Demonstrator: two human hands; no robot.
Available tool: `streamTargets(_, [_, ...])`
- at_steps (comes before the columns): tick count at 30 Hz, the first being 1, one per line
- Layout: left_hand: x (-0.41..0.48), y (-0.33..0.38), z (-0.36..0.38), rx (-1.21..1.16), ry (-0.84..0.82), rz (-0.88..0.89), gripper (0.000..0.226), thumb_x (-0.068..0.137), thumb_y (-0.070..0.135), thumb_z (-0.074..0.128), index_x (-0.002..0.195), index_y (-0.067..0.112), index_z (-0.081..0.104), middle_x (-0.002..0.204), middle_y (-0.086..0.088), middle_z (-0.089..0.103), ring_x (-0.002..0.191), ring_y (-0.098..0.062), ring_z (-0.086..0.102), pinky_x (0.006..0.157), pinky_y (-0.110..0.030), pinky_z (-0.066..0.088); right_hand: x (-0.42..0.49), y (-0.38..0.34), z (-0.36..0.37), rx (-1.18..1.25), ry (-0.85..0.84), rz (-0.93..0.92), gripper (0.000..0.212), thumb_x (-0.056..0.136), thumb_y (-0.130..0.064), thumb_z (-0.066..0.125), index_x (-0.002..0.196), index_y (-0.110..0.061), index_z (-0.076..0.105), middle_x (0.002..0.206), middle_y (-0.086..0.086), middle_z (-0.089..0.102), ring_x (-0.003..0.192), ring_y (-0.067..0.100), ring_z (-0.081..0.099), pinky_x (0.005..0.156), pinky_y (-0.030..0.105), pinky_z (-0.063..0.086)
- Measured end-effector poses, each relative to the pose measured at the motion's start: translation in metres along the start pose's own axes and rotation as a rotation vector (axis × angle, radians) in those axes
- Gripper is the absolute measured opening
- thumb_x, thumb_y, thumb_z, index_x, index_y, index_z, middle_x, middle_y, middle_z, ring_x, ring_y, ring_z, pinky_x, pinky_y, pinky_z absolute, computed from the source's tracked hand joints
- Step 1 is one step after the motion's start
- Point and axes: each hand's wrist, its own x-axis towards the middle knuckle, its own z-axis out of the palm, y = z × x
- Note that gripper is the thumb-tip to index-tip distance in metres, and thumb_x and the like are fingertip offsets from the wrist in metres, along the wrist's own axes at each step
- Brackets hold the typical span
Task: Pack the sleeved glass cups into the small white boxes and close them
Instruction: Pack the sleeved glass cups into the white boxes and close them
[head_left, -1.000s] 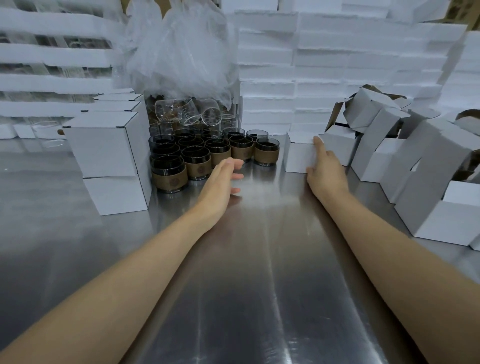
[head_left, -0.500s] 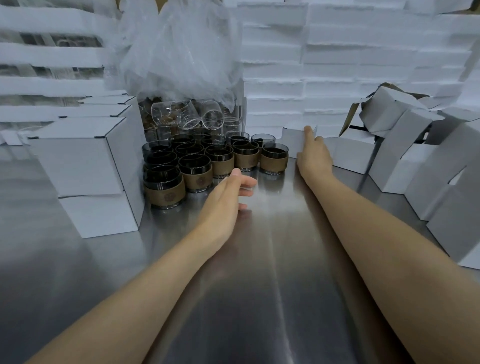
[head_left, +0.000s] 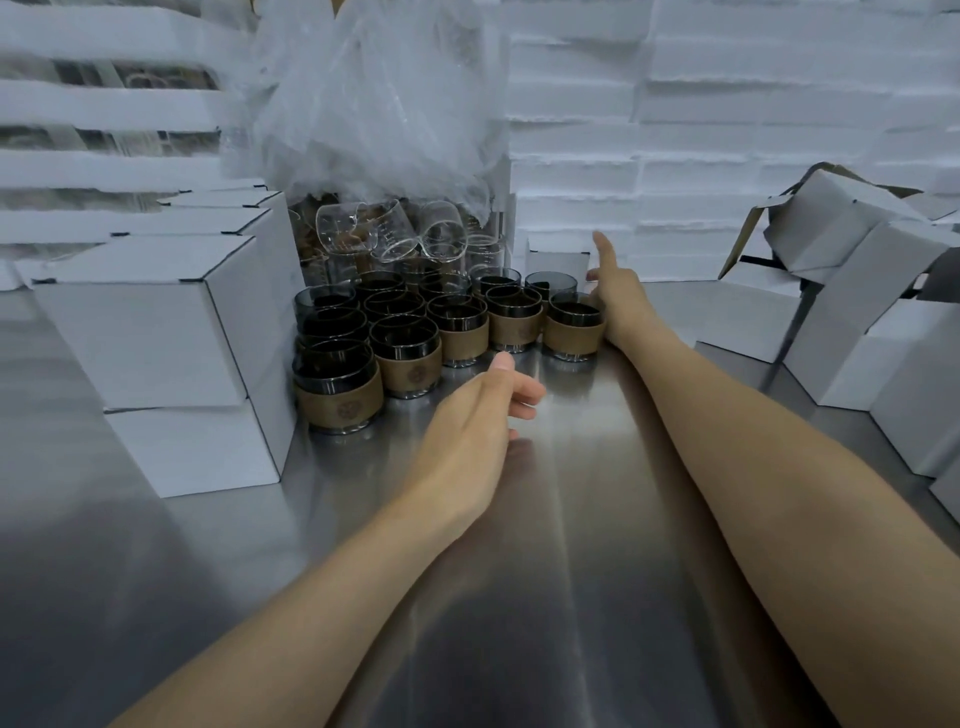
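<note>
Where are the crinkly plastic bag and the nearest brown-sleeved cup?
Crinkly clear plastic bag (head_left: 374, 104): head view, wrinkled middle.
Nearest dark glass cup with brown sleeve (head_left: 340, 406): head view, on the sleeve.

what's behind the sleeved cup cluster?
Clear bare glasses, some tipped, under crumpled plastic wrap; at the right rear a small white box by the right hand. The sleeved cups hide the glasses' bases.
</note>
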Motion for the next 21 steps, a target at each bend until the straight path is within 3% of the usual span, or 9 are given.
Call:
streamTargets(2, [0.0,0.0,0.001,0.004,-0.003,0.001,0.052,0.102,0.046,0.026,0.091,0.021,0.07,0.099,0.001,0.069,0.098,-0.011,0.063,0.088,-0.026,0.048,0.0,0.0,0.0,-0.018,0.029,-0.052,0.033,0.085,-0.05,0.044,0.089,-0.021,0.059,0.074,-0.004,0.047,0.059,0.011,0.052,0.054,0.024,0.04])
streamTargets(4, [0.001,-0.001,0.001,0.015,-0.006,0.001,0.051,0.102,0.045,0.027,0.09,0.021,0.07,0.099,0.0,0.069,0.099,-0.013,0.063,0.093,-0.032,0.048,0.0,0.0,0.0,-0.091,0.026,-0.143,0.014,0.085,-0.033,0.045,0.079,-0.026,0.055,0.073,-0.007,0.048,0.054,0.002,0.048,0.051,0.017,0.039])
streamTargets(6, [0.0,-0.001,0.001,0.026,-0.01,0.008,0.051,0.101,0.045,0.027,0.09,0.021,0.07,0.099,0.0,0.069,0.099,-0.013,0.063,0.095,-0.036,0.048,0.003,0.007,0.001,-0.111,-0.046,-0.215,0.016,0.09,-0.021,0.047,0.092,-0.024,0.062,0.083,-0.011,0.053,0.066,0.0,0.049,0.06,0.011,0.039])
streamTargets(8, [0.0,-0.002,0.001,0.033,-0.008,0.013,0.05,0.101,0.045,0.028,0.089,0.021,0.07,0.097,0.0,0.07,0.097,-0.011,0.062,0.096,-0.036,0.047,0.003,0.013,0.001,-0.191,-0.109,-0.267,0.027,0.089,-0.01,0.052,0.112,-0.019,0.063,0.102,-0.006,0.056,0.085,0.011,0.052,0.073,0.022,0.041])
streamTargets(10, [0.001,-0.002,0.001,0.046,-0.012,0.029,0.05,0.102,0.044,0.028,0.089,0.021,0.07,0.096,0.002,0.07,0.096,-0.008,0.062,0.095,-0.035,0.048,0.001,0.013,-0.001,-0.337,-0.08,-0.312,0.041,0.085,-0.002,0.054,0.122,-0.019,0.062,0.114,0.0,0.059,0.095,0.019,0.055,0.078,0.028,0.041])
streamTargets(13, [0.002,-0.002,0.0,0.048,-0.016,0.061,0.05,0.103,0.041,0.027,0.089,0.018,0.07,0.096,0.002,0.07,0.096,-0.011,0.063,0.089,-0.032,0.05,-0.006,0.013,-0.004,-0.347,-0.012,-0.247,0.056,0.08,0.006,0.052,0.129,-0.02,0.057,0.118,0.002,0.061,0.102,0.022,0.056,0.079,0.029,0.04])
streamTargets(18, [0.002,0.0,-0.001,0.007,-0.001,0.07,0.05,0.104,0.037,0.029,0.087,0.011,0.069,0.096,-0.007,0.07,0.095,-0.019,0.064,0.071,-0.018,0.052,-0.032,0.009,-0.016,-0.269,0.055,-0.077,0.05,0.08,0.01,0.043,0.121,-0.012,0.061,0.116,0.008,0.062,0.107,0.025,0.055,0.081,0.031,0.042])
streamTargets(21, [0.001,0.002,0.0,0.037,-0.013,0.056,0.051,0.104,0.036,0.028,0.085,0.012,0.069,0.094,-0.007,0.07,0.094,-0.02,0.065,0.076,-0.024,0.052,-0.057,0.005,-0.024,-0.263,0.071,-0.041,0.041,0.083,0.006,0.042,0.11,-0.014,0.066,0.115,0.007,0.063,0.107,0.026,0.056,0.077,0.029,0.04])
